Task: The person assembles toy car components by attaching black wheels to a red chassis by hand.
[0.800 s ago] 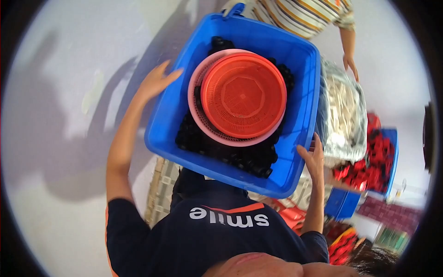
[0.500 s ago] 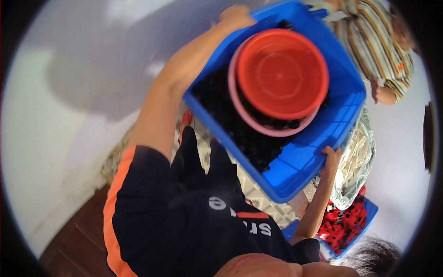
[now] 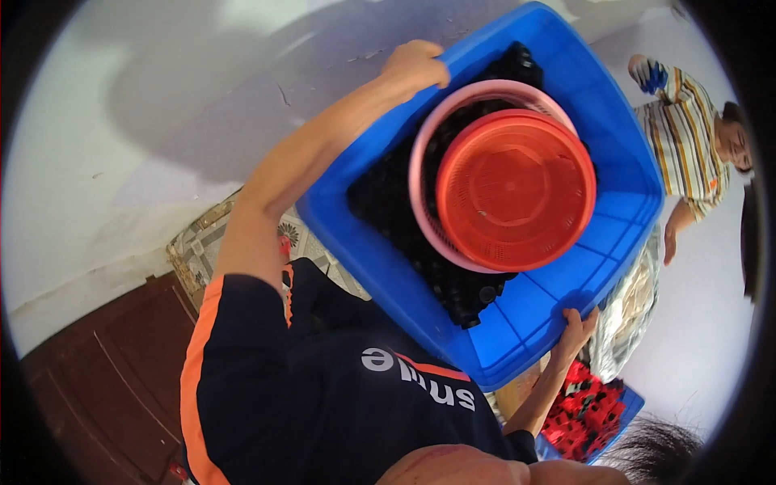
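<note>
Gripping a large blue rectangular plastic tub (image 3: 622, 133) at two edges, a person in a dark T-shirt (image 3: 275, 388) with an orange sleeve stripe holds it in front of the body. Inside, small black plastic pieces (image 3: 384, 194) lie heaped, leaving bare blue floor toward the right hand. On the heap rests a round pink plastic basket (image 3: 421, 186), with more of the black pieces showing within its rim. A round red plastic basket (image 3: 517, 190) with slotted sides sits in the pink one, overlapping its rim on the right.

The left hand (image 3: 414, 65) is clamped on the tub's far left edge, the baskets lying below and to the right of it. The right hand (image 3: 575, 331) is closed on the near right edge, the baskets above and to its left.

Beyond the right hand are a clear plastic bag (image 3: 626, 315) of pale pieces and a blue crate (image 3: 634, 408) of red and black pieces (image 3: 584, 412). A co-worker in a striped shirt (image 3: 675, 137) stands farther off, one gloved hand (image 3: 649, 74) raised.
</note>
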`<move>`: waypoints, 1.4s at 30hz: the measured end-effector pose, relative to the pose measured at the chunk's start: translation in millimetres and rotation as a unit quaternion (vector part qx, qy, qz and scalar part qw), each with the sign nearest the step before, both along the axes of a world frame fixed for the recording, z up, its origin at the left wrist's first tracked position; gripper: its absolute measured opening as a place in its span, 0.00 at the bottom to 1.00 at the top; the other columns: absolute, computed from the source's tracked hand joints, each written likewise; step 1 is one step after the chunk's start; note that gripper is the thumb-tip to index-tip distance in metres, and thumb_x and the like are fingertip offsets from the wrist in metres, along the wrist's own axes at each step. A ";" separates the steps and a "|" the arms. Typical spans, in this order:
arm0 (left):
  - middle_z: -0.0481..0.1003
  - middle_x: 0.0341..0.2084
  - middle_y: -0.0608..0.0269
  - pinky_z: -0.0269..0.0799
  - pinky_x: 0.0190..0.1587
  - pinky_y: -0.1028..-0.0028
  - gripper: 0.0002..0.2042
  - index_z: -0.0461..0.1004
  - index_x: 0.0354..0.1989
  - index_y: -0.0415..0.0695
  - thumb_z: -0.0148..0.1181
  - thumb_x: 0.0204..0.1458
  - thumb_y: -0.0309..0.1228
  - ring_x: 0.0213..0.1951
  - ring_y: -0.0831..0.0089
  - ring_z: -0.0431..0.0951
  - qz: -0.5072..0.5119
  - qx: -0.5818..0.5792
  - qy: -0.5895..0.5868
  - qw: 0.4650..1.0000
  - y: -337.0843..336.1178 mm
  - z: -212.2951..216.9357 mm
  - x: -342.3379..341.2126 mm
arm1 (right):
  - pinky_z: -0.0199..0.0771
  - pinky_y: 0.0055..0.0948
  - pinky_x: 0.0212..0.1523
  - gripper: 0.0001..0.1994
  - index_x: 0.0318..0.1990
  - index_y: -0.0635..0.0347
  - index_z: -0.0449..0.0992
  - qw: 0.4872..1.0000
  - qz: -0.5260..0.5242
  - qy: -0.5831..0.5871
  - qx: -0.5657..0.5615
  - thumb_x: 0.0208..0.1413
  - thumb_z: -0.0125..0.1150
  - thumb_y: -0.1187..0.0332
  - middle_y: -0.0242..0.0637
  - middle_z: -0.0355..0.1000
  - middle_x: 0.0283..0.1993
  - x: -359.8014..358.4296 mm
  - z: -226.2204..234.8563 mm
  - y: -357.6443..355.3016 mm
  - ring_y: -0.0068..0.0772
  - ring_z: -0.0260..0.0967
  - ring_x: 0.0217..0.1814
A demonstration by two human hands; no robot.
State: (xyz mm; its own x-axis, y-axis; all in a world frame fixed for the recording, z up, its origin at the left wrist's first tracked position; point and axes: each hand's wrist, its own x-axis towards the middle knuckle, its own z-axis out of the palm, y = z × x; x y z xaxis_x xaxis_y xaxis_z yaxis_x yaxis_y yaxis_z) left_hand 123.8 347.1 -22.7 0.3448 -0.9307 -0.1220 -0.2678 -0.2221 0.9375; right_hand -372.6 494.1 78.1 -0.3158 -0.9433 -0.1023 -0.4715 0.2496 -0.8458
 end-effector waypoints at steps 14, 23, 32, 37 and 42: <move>0.76 0.25 0.64 0.69 0.32 0.76 0.10 0.77 0.32 0.38 0.57 0.37 0.19 0.27 0.75 0.75 0.151 0.138 0.116 0.972 384.9 -53.6 211.4 | 0.72 0.38 0.44 0.22 0.48 0.65 0.70 0.973 0.187 0.109 0.078 0.41 0.59 0.71 0.50 0.75 0.35 192.6 -84.3 157.2 0.43 0.75 0.40; 0.75 0.22 0.63 0.68 0.30 0.75 0.08 0.74 0.26 0.39 0.56 0.33 0.18 0.25 0.73 0.72 0.244 0.221 0.052 0.943 484.5 -107.6 239.5 | 0.71 0.45 0.44 0.21 0.48 0.64 0.67 0.930 0.251 0.033 0.265 0.44 0.59 0.68 0.58 0.74 0.35 229.6 -235.1 197.4 0.57 0.75 0.40; 0.77 0.24 0.60 0.71 0.31 0.72 0.11 0.77 0.29 0.37 0.57 0.33 0.19 0.26 0.70 0.75 0.197 0.279 -0.010 0.940 501.3 -174.3 239.8 | 0.73 0.40 0.36 0.20 0.42 0.68 0.69 0.937 0.240 0.065 0.247 0.39 0.61 0.72 0.53 0.74 0.29 214.1 -299.9 237.8 0.48 0.75 0.33; 0.77 0.26 0.61 0.73 0.34 0.71 0.12 0.77 0.34 0.37 0.59 0.37 0.19 0.29 0.71 0.77 0.202 0.262 0.062 0.942 528.9 -222.2 215.6 | 0.73 0.49 0.45 0.21 0.42 0.67 0.67 0.928 0.264 0.114 0.239 0.39 0.63 0.70 0.61 0.75 0.35 198.4 -356.7 226.4 0.61 0.75 0.40; 0.78 0.32 0.63 0.72 0.39 0.73 0.14 0.76 0.39 0.39 0.64 0.41 0.19 0.33 0.73 0.76 0.234 0.231 0.145 0.933 585.4 -310.6 167.7 | 0.72 0.54 0.44 0.17 0.40 0.65 0.67 0.899 0.310 0.216 0.221 0.40 0.60 0.73 0.61 0.74 0.35 187.9 -408.8 180.8 0.64 0.73 0.40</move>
